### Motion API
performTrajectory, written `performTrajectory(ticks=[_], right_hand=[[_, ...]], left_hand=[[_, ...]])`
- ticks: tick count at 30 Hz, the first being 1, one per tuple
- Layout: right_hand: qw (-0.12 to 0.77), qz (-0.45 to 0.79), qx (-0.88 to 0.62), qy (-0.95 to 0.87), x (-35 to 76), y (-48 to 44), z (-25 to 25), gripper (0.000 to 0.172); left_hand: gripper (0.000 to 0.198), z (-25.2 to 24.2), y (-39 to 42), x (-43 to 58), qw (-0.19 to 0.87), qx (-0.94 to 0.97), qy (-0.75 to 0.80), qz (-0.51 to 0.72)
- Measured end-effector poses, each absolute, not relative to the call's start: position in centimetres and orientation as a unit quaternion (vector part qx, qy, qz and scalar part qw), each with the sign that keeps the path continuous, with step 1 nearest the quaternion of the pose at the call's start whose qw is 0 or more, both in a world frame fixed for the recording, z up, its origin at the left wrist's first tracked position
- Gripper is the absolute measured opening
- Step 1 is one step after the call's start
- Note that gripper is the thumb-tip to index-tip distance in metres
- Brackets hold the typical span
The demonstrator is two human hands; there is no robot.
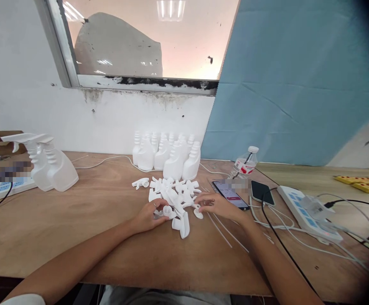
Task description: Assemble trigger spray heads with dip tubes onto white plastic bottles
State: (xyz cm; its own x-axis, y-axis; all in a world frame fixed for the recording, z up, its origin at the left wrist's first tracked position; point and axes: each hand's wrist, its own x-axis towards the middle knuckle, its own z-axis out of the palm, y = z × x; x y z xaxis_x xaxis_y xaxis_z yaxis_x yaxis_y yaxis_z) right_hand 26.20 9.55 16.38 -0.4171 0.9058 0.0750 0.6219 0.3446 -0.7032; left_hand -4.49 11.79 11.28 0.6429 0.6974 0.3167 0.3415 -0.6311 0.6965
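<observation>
A pile of loose white plastic spray-head parts (174, 192) lies in the middle of the wooden table. At its near left edge, my left hand (151, 215) is closed around a white spray-head part with a round collar (168, 211). My right hand (214, 204) reaches in from the right with curled fingers, their tips on a small white plastic piece (198, 213) at the pile's edge. Just in front of the pile, between my hands, rests a white trigger shroud (185, 225). One separate spray head (140, 183) lies at the pile's far left.
Several white bottles without heads (173, 161) stand behind the pile. Two bottles with spray heads (55, 167) are at left. Thin white tubes (224, 231) lie beside my right forearm. Phones (230, 195), a water bottle (246, 163), and a cabled power strip (305, 214) occupy the right.
</observation>
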Motion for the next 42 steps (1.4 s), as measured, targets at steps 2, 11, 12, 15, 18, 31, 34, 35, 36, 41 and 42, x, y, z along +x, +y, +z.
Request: performTrajectory(ticks=[2, 11, 12, 15, 18, 31, 34, 35, 36, 41, 42], right_hand=[[0.289, 0.279, -0.485, -0.777, 24.9, 9.2, 16.4, 0.035], [0.395, 0.150, -0.366, -0.829, 17.8, 8.4, 13.6, 0.020], [0.379, 0.134, -0.349, -0.847, 17.5, 8.4, 13.4, 0.020], [0.334, 0.088, -0.318, -0.883, 17.6, 8.2, 13.2, 0.025], [0.316, 0.056, -0.319, -0.892, 18.1, 8.1, 13.1, 0.030], [0.253, 0.028, -0.325, -0.911, 17.7, 7.2, 13.4, 0.047], [0.254, 0.017, -0.323, -0.912, 17.7, 7.2, 13.3, 0.049], [0.258, 0.015, -0.321, -0.911, 17.8, 7.2, 13.3, 0.048], [0.263, 0.014, -0.319, -0.910, 17.9, 7.3, 13.4, 0.044], [0.310, -0.006, -0.312, -0.898, 18.9, 7.7, 13.8, 0.024], [0.327, -0.012, -0.317, -0.890, 19.3, 7.9, 13.9, 0.025]], left_hand=[[0.038, 11.1, 11.8, -4.4, 0.320, 0.848, 0.305, 0.291], [0.050, 10.8, 11.8, -4.0, 0.383, 0.826, 0.263, 0.321], [0.050, 10.7, 11.9, -4.0, 0.386, 0.824, 0.257, 0.324], [0.048, 10.3, 12.1, -4.0, 0.384, 0.823, 0.252, 0.333], [0.043, 10.2, 12.2, -4.2, 0.357, 0.834, 0.260, 0.330], [0.038, 10.3, 12.2, -4.9, 0.182, 0.915, 0.265, 0.243], [0.036, 10.1, 12.3, -4.9, 0.183, 0.912, 0.259, 0.259], [0.035, 10.0, 12.4, -4.9, 0.181, 0.914, 0.249, 0.262], [0.034, 10.0, 12.4, -4.9, 0.178, 0.917, 0.240, 0.263], [0.031, 9.8, 12.5, -4.8, 0.157, 0.918, 0.225, 0.285], [0.031, 9.7, 12.5, -4.8, 0.154, 0.918, 0.226, 0.288]])
